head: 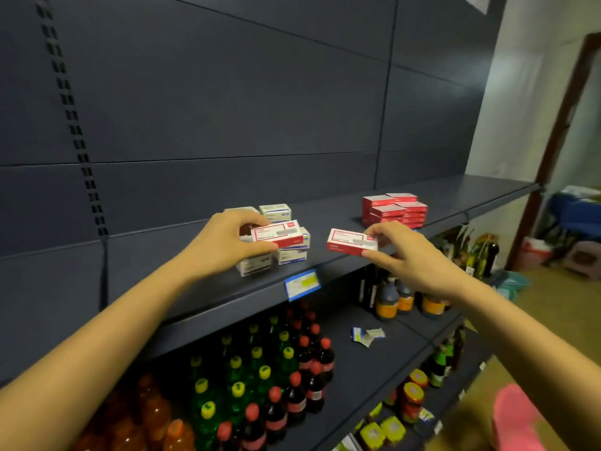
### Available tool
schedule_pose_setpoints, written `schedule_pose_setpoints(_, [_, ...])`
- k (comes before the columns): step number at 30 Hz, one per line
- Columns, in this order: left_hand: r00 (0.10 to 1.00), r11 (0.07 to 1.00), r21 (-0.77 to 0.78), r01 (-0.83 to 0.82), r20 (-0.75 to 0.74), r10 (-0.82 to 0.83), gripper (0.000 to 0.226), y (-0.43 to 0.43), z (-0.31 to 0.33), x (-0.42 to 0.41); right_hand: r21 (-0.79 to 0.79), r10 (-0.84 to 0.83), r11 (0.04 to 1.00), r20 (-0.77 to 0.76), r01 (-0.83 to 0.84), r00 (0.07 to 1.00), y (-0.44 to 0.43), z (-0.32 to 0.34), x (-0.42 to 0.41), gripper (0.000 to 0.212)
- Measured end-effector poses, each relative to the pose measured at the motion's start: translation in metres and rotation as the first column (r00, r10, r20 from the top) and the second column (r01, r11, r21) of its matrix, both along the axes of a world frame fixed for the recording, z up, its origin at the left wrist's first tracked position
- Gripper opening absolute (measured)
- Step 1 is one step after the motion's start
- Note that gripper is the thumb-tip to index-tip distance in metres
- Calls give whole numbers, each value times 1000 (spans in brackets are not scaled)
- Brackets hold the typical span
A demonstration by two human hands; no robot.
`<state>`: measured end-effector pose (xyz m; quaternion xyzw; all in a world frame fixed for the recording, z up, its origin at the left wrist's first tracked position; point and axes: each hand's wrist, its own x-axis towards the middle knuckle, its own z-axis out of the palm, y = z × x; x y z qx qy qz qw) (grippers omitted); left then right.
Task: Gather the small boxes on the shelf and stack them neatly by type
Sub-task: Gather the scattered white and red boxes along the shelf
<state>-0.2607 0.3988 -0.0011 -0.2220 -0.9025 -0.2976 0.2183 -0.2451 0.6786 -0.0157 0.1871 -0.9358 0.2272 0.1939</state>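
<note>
Each of my hands holds a red-and-white box above the dark shelf (201,294). My left hand (224,242) grips one red-and-white box (276,235) on top of a loose pile of white boxes with blue print (286,252). My right hand (413,255) holds a second red-and-white box (353,241) just above the shelf, between the white pile and a neat stack of red boxes (395,209) further right at the back.
A blue price tag (302,284) hangs on the shelf's front edge. Below stand soda bottles (276,379) with red, yellow and orange caps, dark sauce bottles (390,297) and jars. Loose paper labels (367,335) lie on the lower shelf. A pink shoe (517,418) shows at the bottom right.
</note>
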Motion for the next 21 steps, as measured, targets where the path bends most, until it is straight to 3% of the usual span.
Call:
schedule_pose_setpoints(7, [997, 997, 3, 73, 24, -73, 37, 100, -1, -54, -52, -42, 998, 76, 46, 996, 90, -3, -24, 32])
schedule_pose_setpoints(21, [998, 999, 26, 48, 48, -49, 40, 220, 0, -185, -45, -97, 994, 25, 98, 995, 194, 18, -150, 29])
